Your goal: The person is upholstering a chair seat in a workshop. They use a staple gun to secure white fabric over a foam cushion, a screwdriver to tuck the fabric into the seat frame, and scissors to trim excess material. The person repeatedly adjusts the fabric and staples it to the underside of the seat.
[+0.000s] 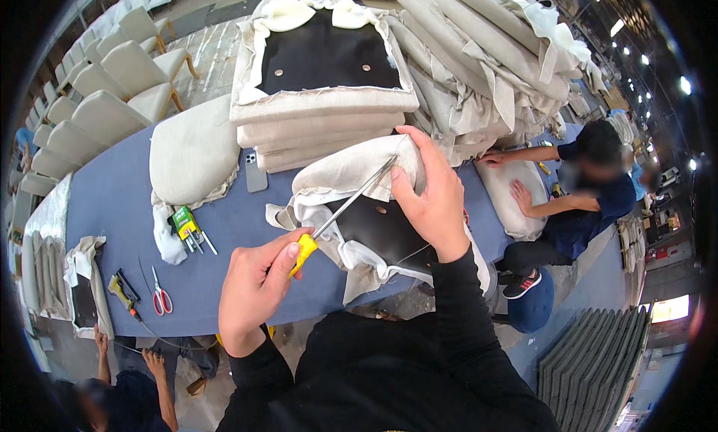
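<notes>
Your left hand clenches the tool (yellow-handled); your right hand, half curled, grasps the cushion

The left hand is closed in a grip, its thumb laid beside curled fingers. The right hand is held farther forward, its thumb and index finger spread apart. Both forearms are covered in black.
</notes>
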